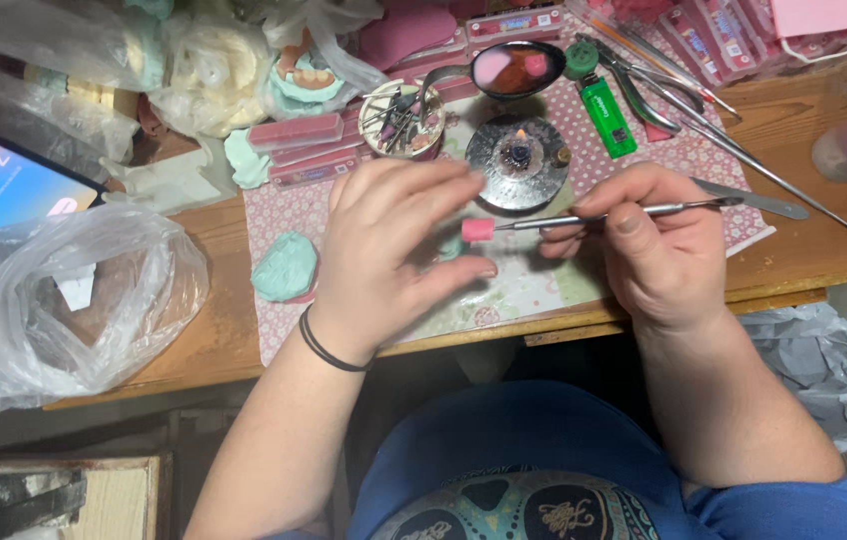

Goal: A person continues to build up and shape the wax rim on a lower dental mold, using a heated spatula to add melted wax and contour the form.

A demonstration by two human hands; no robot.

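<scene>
Just below the lit burner (520, 160), the left hand (391, 255) pinches a small pink wax block (478, 229); the right hand (656, 250) grips a slim steel instrument (634, 211) lying crosswise, tip leftward touching it.

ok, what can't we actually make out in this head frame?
- Head view: the small teal piece in the left hand is mostly hidden by its fingers.
- The pink lump on the metal tool held by the right hand: how it is attached is too small to tell.
- The tool's tip is hidden under that lump.
- Clear bag contents are blurred by plastic.
- Phone is cut by the left edge.
</scene>
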